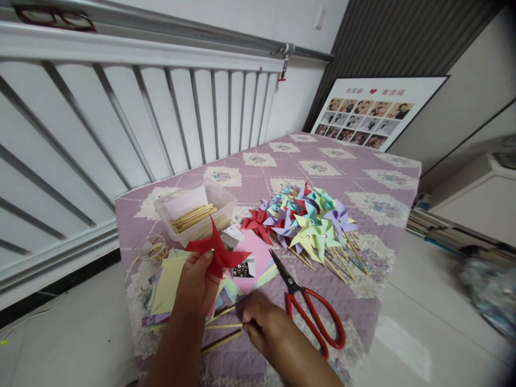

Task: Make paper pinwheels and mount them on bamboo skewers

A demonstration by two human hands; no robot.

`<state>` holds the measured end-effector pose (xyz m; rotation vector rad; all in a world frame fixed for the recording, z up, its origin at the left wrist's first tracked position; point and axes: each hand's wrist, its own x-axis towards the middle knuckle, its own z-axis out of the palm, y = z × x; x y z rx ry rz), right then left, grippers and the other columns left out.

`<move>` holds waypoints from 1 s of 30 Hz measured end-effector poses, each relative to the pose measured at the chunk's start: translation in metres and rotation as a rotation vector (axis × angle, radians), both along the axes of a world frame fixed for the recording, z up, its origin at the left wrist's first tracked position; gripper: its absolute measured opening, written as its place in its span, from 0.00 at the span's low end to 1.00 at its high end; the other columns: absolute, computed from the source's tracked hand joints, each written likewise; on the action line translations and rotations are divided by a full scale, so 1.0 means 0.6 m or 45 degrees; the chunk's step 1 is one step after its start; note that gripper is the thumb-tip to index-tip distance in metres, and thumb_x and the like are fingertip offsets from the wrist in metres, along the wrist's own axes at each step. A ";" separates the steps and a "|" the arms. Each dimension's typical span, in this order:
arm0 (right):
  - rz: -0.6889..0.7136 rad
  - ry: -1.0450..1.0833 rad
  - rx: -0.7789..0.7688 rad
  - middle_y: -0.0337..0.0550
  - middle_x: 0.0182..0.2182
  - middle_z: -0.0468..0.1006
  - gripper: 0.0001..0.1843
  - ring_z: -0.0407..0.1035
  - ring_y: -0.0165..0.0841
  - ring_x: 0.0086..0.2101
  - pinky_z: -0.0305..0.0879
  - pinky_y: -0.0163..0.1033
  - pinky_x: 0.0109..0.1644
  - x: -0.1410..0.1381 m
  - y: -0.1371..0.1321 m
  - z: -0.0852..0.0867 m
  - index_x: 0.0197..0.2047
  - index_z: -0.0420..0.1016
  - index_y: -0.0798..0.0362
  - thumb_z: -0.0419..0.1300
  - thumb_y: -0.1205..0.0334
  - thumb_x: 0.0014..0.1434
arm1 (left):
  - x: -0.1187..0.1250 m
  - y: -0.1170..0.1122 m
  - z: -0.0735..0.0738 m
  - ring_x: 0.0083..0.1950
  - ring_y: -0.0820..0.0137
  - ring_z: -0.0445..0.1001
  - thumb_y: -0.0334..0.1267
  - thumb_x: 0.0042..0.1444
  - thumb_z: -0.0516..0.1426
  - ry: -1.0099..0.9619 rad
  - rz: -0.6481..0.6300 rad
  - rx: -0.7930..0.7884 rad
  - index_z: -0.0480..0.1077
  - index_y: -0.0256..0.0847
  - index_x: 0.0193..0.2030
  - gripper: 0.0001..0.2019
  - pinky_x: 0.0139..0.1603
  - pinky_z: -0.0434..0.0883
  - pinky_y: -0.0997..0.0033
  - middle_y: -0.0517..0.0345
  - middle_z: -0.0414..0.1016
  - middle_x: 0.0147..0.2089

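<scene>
My left hand (198,282) pinches a red paper pinwheel (217,248) near its middle, raised above the paper stack. Low over the near part of the table, my right hand (260,322) has its fingers curled at the end of a thin wooden stick (223,325). Its fingertips are partly hidden. More sticks lie close by on the cloth. Beyond the right hand rests a pair of scissors (296,287) with red handles, blades parted. A small box of shiny metal fasteners (243,270) sits on pink paper (256,248), between the pinwheel and the scissors.
Finished pinwheels (308,220) in several colours lie heaped on the patterned tablecloth (258,159). At the left stand a clear plastic box (230,201) of sticks and a pile of coloured paper (169,285). A white radiator (181,113) borders the table; a photo board (377,115) leans behind.
</scene>
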<state>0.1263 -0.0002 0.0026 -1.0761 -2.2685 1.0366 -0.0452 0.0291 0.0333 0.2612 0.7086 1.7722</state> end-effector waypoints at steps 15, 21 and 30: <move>-0.693 0.942 -0.595 0.34 0.24 0.69 0.09 0.59 0.28 0.27 0.55 0.33 0.32 0.045 0.017 0.040 0.30 0.73 0.52 0.66 0.56 0.51 | 0.050 -0.006 0.001 0.32 0.72 0.79 0.33 0.38 0.71 0.032 -0.013 -0.086 0.77 0.38 0.33 0.13 0.36 0.76 0.77 0.58 0.82 0.32; -0.931 1.180 -0.543 0.33 0.25 0.70 0.15 0.61 0.28 0.28 0.59 0.31 0.33 0.041 0.030 0.027 0.34 0.74 0.50 0.71 0.52 0.48 | 0.053 -0.019 -0.013 0.35 0.70 0.78 0.34 0.37 0.71 0.021 -0.378 -0.071 0.77 0.38 0.32 0.13 0.38 0.74 0.73 0.56 0.82 0.32; -0.933 1.553 -0.702 0.31 0.26 0.72 0.19 0.64 0.25 0.27 0.62 0.29 0.32 0.020 0.040 0.030 0.36 0.74 0.49 0.75 0.56 0.42 | 0.043 -0.043 -0.028 0.27 0.77 0.65 0.39 0.42 0.69 0.268 -1.031 0.300 0.76 0.39 0.29 0.10 0.30 0.62 0.75 0.61 0.71 0.25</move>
